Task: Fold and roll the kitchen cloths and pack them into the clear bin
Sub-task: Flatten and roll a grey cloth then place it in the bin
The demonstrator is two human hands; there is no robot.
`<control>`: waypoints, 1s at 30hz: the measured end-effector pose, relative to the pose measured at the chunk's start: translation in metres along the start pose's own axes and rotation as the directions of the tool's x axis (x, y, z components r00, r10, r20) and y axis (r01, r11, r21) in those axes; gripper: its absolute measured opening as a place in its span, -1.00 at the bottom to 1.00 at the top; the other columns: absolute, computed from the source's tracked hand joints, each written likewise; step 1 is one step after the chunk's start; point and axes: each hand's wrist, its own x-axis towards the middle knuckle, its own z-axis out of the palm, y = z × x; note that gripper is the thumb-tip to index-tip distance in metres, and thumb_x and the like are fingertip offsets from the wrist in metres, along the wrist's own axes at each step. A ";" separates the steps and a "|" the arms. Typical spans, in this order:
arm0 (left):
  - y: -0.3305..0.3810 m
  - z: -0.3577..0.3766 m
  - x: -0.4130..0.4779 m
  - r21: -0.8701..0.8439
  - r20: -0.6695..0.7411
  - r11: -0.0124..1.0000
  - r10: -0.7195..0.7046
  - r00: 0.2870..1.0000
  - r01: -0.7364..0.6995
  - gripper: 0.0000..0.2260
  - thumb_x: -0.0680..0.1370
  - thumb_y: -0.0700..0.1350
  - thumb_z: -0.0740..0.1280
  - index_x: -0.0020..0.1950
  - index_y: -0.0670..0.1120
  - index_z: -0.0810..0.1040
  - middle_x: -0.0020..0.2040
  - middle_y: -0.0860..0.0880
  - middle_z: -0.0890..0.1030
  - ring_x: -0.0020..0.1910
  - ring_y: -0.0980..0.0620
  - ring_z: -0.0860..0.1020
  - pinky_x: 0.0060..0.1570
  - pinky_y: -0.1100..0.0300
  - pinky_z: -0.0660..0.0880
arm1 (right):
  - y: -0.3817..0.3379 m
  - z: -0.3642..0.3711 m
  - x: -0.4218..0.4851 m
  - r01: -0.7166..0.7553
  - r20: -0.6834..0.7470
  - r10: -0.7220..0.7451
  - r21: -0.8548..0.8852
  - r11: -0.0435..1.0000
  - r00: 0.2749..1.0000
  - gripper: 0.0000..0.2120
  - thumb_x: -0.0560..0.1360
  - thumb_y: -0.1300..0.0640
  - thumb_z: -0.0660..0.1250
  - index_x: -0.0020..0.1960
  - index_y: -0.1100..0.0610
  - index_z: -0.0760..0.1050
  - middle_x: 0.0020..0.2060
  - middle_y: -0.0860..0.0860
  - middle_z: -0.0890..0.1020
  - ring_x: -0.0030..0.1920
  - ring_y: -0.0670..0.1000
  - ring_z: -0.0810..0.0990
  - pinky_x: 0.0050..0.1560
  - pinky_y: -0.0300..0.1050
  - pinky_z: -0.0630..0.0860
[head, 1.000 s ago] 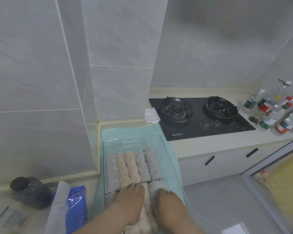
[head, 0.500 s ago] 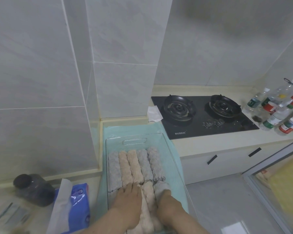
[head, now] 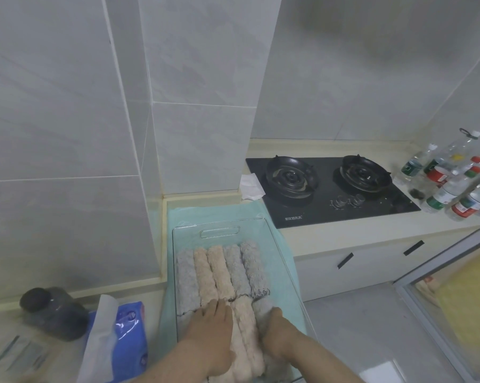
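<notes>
Down at the lower middle of the view, the clear bin [head: 189, 234] stands on a pale green mat [head: 184, 214] spread over the cream surface [head: 344, 228], close against the tiled wall corner. Its far half holds a row of five rolled cloths [head: 222, 270] lying side by side and touching, lengthwise toward the handle cut-out: one grey, two peach, then two grey. Nearer the person a second row lies end to end with the first. Two peach rolls [head: 247, 336] show between the hands, and a grey roll [head: 261, 307] lies beside them on the right. The left grip [head: 214, 326], a bare hand, lies flat with its fingers straight and together, pressing down on the front row just left of the peach rolls. The right grip [head: 272, 323] rests on the grey roll. Its fingers bend down out of sight, so I cannot tell whether they clasp the roll or only push on it. To the right a black gas hob [head: 330, 200] with two burners sits in the surface, a crumpled white paper [head: 250, 186] beside its left edge and a cluster of bottles [head: 455, 184] past its right end. At the left lie a blue plastic pack [head: 128, 344] and a dark jar [head: 54, 313].
</notes>
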 end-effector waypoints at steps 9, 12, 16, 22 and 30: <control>0.023 -0.006 0.003 0.076 0.002 0.982 0.171 0.985 -0.170 -0.41 0.55 -0.01 0.24 0.53 0.07 0.07 0.57 -0.11 -0.12 0.53 -0.22 -0.15 0.35 -0.42 -0.17 | -0.003 -0.002 -0.005 0.153 -0.033 -0.158 -0.115 0.982 0.987 -0.56 0.51 0.13 0.18 0.32 0.14 0.10 -0.19 0.00 0.44 -0.04 0.10 0.55 -0.10 -0.11 0.38; 0.021 -0.005 0.004 0.107 0.087 0.969 0.214 0.973 -0.223 -0.54 0.59 -0.06 0.21 0.49 0.11 0.25 0.58 -0.09 -0.15 0.53 -0.20 -0.21 0.34 -0.42 -0.23 | -0.003 -0.005 -0.006 0.164 -0.078 -0.170 -0.075 0.984 0.982 -0.49 0.51 0.16 0.17 0.40 0.09 0.08 0.00 0.10 0.54 -0.07 0.07 0.50 -0.04 -0.11 0.41; 0.011 -0.004 0.001 0.095 0.127 0.968 0.218 0.968 -0.231 -0.60 0.60 -0.03 0.19 0.45 0.15 0.32 0.59 -0.07 -0.13 0.54 -0.15 -0.20 0.36 -0.41 -0.23 | -0.002 -0.004 -0.001 0.161 -0.155 -0.164 -0.031 0.986 0.974 -0.59 0.55 0.24 0.11 0.38 0.09 0.17 0.03 0.11 0.54 -0.12 0.07 0.45 -0.06 -0.10 0.42; 0.009 -0.006 -0.005 0.035 0.110 0.977 0.206 0.972 -0.211 -0.49 0.59 -0.09 0.22 0.52 0.13 0.18 0.58 -0.06 -0.17 0.54 -0.12 -0.22 0.40 -0.34 -0.25 | -0.003 -0.009 -0.003 0.163 -0.029 -0.166 -0.098 0.982 0.986 -0.40 0.56 0.23 0.17 0.52 0.10 0.00 0.19 0.22 0.49 0.00 0.11 0.50 -0.01 -0.03 0.41; 0.011 -0.003 -0.014 0.001 0.065 0.991 -0.133 0.989 0.133 -0.34 0.58 0.00 0.22 0.54 -0.22 -0.02 0.54 -0.27 -0.06 0.51 -0.31 -0.05 0.45 -0.14 0.04 | -0.007 -0.027 -0.018 0.174 0.062 -0.170 -0.076 0.982 0.984 -0.61 0.53 0.26 0.17 0.32 0.08 0.18 -0.17 0.02 0.37 -0.26 -0.04 0.35 0.07 -0.08 0.43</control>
